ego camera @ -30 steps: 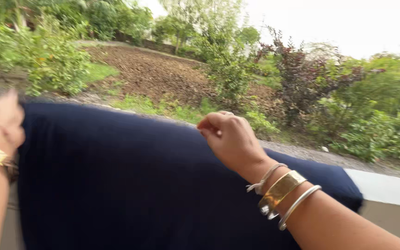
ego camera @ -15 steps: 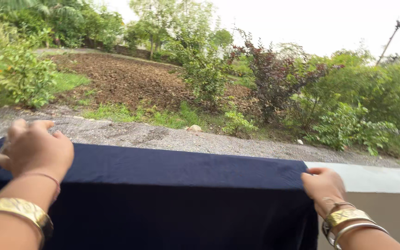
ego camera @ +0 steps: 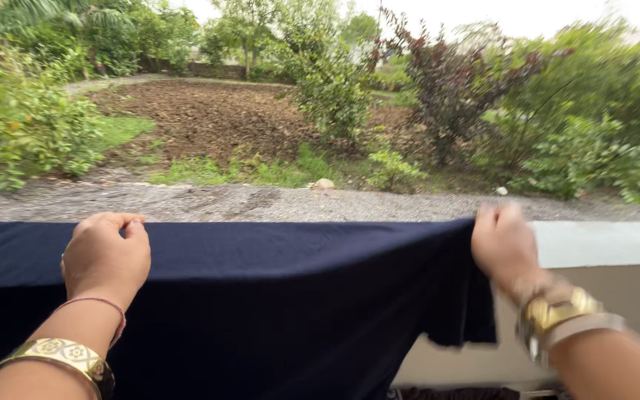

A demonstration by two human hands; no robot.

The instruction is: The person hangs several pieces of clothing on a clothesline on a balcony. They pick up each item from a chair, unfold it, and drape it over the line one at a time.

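Cloth [ego camera: 261, 296], dark navy, draped over pale wall [ego camera: 601, 244], hanging down near face, top fold along ledge so weight keeps it from sliding. Beyond wall: gravel strip [ego camera: 275, 201], tilled plot, shrubs. Right hand [ego camera: 504, 244] pinching cloth's end edge at wall top, lifted taut. Left hand [ego camera: 105, 255] curled closed on cloth's fold, fingers pressed together.

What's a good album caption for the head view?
Both hands, left and right, grip a navy cloth draped over a wall.

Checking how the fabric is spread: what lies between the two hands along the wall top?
In the head view, only dark blue cloth spans from the left hand to the right hand.
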